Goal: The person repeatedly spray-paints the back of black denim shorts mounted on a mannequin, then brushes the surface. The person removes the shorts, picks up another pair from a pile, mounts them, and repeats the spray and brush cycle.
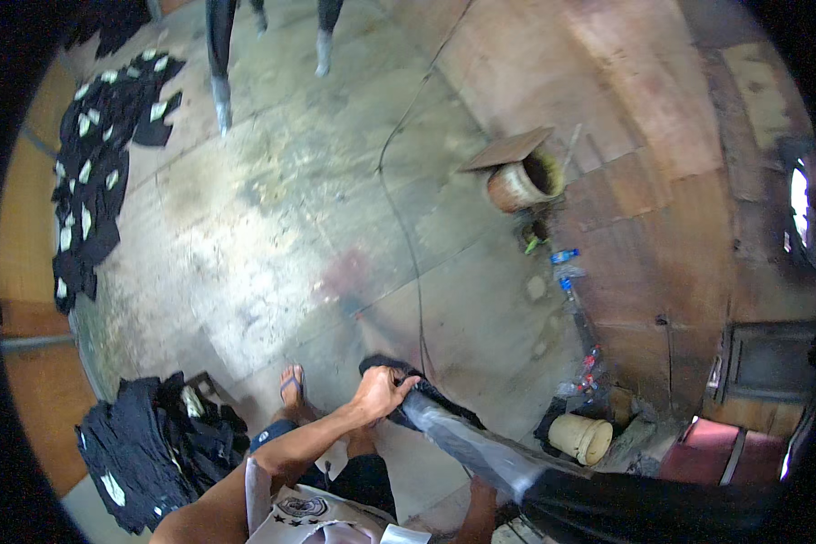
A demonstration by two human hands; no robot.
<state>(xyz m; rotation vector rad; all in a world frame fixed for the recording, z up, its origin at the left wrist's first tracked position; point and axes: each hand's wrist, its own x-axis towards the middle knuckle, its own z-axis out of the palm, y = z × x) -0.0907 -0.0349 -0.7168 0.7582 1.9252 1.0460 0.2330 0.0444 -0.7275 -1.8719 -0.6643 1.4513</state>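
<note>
My left hand (383, 395) is closed on the bunched end of a black trouser leg (433, 396), at the narrow tip of a grey, leg-shaped form (462, 444). From there the form slants down to the right, where black cloth (626, 499) covers its thicker part. Part of my right arm (480, 510) shows at the lower edge beside the form; the fingers of that hand are hidden. A pile of black garments (145, 444) with pale labels lies to my left.
More black garments (91, 181) lie along the left wall. Dark trouser legs with grey ends (220, 82) hang at the top. A dark cable (399, 208) crosses the floor. To the right are a dirty bucket (517, 186), bottles (565, 257) and a cream bucket (580, 439).
</note>
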